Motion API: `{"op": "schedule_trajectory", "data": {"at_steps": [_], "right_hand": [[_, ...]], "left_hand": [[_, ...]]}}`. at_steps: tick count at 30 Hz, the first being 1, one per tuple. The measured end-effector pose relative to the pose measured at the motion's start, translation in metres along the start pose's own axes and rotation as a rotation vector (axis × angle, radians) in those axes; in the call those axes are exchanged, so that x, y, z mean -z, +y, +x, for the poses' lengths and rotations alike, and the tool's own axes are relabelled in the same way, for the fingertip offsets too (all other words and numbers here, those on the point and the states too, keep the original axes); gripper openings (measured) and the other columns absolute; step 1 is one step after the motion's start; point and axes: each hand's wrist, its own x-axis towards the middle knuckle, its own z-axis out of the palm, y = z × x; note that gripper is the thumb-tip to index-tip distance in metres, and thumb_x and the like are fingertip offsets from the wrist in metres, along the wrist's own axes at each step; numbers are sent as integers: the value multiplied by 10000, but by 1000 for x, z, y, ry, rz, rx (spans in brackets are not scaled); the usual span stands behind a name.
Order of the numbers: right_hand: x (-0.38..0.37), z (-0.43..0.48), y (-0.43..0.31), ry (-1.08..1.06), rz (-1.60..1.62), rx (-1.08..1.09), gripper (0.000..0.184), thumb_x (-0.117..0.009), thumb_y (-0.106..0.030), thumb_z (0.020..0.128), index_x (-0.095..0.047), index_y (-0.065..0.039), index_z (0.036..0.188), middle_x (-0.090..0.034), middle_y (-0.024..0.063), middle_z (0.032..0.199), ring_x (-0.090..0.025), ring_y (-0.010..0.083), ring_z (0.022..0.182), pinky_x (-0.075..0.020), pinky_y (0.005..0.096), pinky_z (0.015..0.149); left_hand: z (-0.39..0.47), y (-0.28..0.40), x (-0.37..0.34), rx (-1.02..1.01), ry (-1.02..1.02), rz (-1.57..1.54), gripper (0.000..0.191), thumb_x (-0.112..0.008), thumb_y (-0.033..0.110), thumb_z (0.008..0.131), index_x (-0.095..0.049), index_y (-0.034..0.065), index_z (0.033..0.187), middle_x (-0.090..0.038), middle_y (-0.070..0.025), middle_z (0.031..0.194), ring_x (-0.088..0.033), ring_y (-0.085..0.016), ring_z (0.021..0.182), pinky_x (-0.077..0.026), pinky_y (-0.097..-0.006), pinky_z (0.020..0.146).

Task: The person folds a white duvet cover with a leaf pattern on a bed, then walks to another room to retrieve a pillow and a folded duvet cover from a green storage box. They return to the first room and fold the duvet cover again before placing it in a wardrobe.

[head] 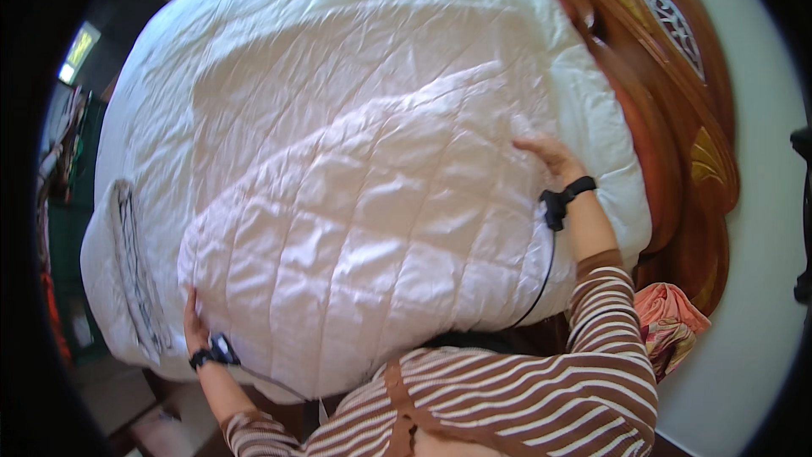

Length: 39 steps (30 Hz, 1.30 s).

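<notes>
A pale pink quilted comforter [380, 203] lies over a white quilted bed cover [152, 120], its near part folded back over the far part so that a slanting edge crosses the middle. At the fold's lower left edge is my left hand [195, 324], fingers against the fabric; whether they grip it is not clear. My right hand [549, 153] rests at the comforter's right side, thumb and fingers apart, touching the cloth. Both wrists wear black straps with small devices and cables.
A folded white cloth with dark lines [133, 266] lies at the bed's left. A carved wooden headboard [660, 95] runs along the right, beside a pale wall. Pink patterned fabric [669, 324] hangs at the lower right. Dark green shelving [76, 254] holds items at the far left.
</notes>
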Motion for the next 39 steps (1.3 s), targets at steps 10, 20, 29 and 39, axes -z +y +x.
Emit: {"op": "schedule_trajectory", "data": {"at_steps": [10, 20, 29, 39], "right_hand": [[-19, -188, 20, 464, -95, 232, 340, -599, -212, 791, -559, 12, 1043, -582, 62, 963, -541, 140, 835, -428, 250, 743], [-14, -412, 116, 600, -242, -152, 333, -569, -166, 798, -539, 57, 1043, -581, 89, 977, -543, 152, 837, -435, 273, 751], [-18, -455, 147, 662, -122, 0, 413, -591, -175, 779, -499, 65, 1103, -561, 100, 1032, -520, 185, 907, -400, 278, 827], [-18, -460, 154, 609, -30, -242, 396, -661, -174, 716, -550, 28, 1038, -589, 55, 890, -533, 134, 795, -427, 252, 720]], "left_hand": [[-88, -11, 7, -78, -154, 140, 472, -614, 267, 801, -463, 18, 1172, -542, -44, 1106, -533, -158, 937, -417, -295, 832], [-220, -30, 57, 66, -65, 282, 360, -573, 160, 805, -504, -67, 1076, -584, -114, 974, -577, -175, 806, -461, -285, 734], [-237, -32, 86, -118, -196, 522, 498, -524, 92, 768, -383, -73, 1216, -484, -131, 1158, -475, -193, 1018, -358, -279, 897], [-200, -29, 109, 101, -445, 617, 459, -568, 40, 677, -479, -18, 1124, -568, -64, 972, -543, -140, 759, -449, -263, 708]]}}
